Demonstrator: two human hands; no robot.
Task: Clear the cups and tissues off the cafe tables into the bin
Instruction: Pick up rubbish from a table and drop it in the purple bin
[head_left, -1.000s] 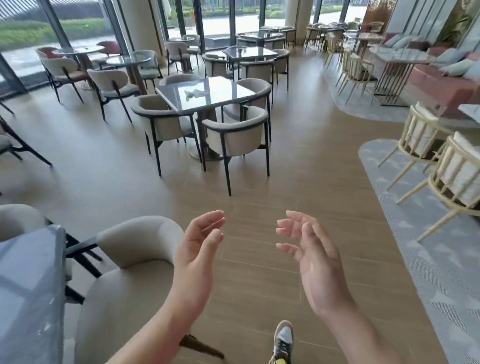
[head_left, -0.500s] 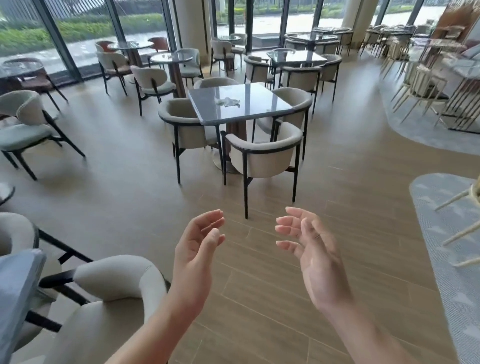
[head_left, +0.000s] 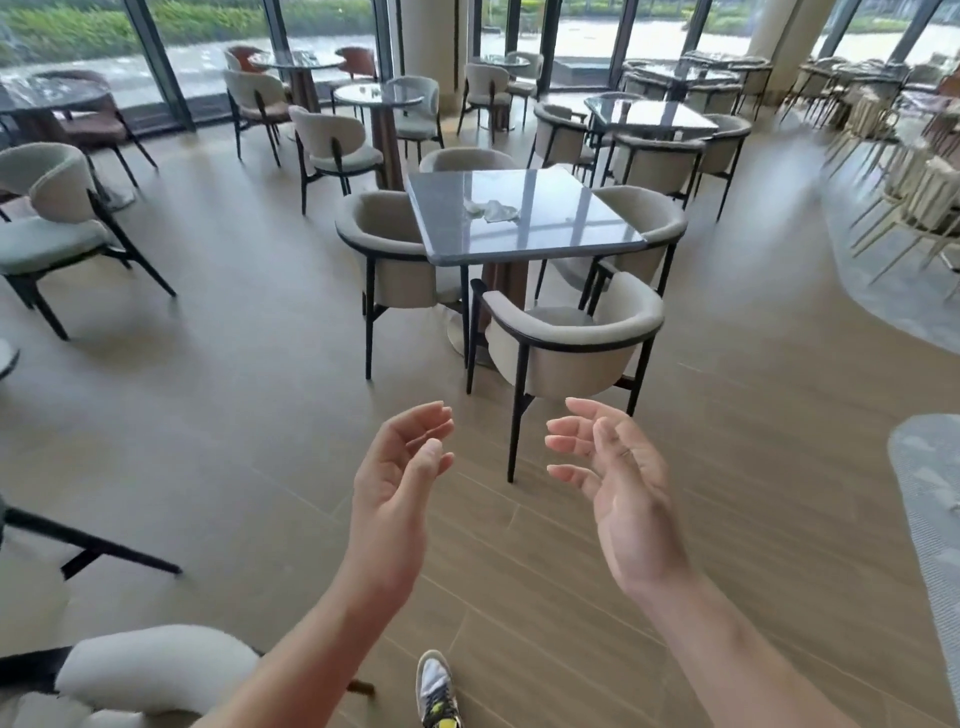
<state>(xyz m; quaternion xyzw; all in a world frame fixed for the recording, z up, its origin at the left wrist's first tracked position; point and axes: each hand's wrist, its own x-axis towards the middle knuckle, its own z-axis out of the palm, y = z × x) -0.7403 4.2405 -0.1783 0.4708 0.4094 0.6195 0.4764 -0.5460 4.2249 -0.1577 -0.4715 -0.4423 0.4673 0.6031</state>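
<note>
While crumpled white tissues (head_left: 491, 209) lie untouched near the middle of a square grey table (head_left: 550, 234), the left hand (head_left: 395, 483) and right hand (head_left: 621, 488) are held up on the near side of that table, well apart from it, palms turned towards each other. Nothing is gripped by either: the fingers (head_left: 569, 441) are loosely curved and spread, with a clear gap between the two hands. An armchair (head_left: 566, 338) is tucked in at the table's near corner, between the hands and the tissues, and more chairs are set at its other sides. No cup can be made out on this table, and no bin is shown anywhere. The farther tables (head_left: 649, 111), beyond it towards the windows (head_left: 322, 47), are too distant or blurred for litter to be judged. As far as can be told, the clearing of this table has not been begun: the tissues are yet to be reached, gathered and carried to a bin out of view.
</note>
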